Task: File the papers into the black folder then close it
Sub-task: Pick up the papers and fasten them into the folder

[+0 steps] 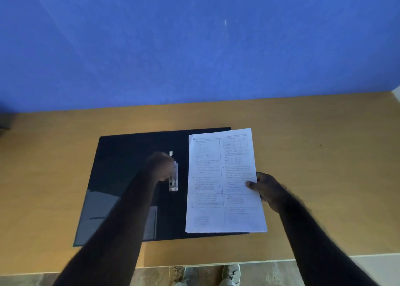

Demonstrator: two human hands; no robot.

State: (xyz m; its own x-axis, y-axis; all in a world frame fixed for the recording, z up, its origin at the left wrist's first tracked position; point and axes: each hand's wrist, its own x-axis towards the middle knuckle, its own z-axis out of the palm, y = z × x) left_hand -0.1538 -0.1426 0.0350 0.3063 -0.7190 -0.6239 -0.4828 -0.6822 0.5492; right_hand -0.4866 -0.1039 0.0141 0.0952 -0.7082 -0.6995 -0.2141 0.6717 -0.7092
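Note:
The black folder (121, 160) lies open and flat on the wooden table. A metal clip mechanism (173, 181) stands along its spine in the middle. My left hand (162, 165) is blurred and sits right at that clip, fingers curled against it. A stack of printed white papers (223, 181) lies over the folder's right half, its right edge overhanging the folder. My right hand (267, 190) pinches the papers' right edge, thumb on top.
The wooden table (324, 166) stands against a blue wall (194, 47). Its front edge runs just below the folder, and my shoes (231, 273) show on the floor beneath. A dark object (4, 121) sits at the far left edge.

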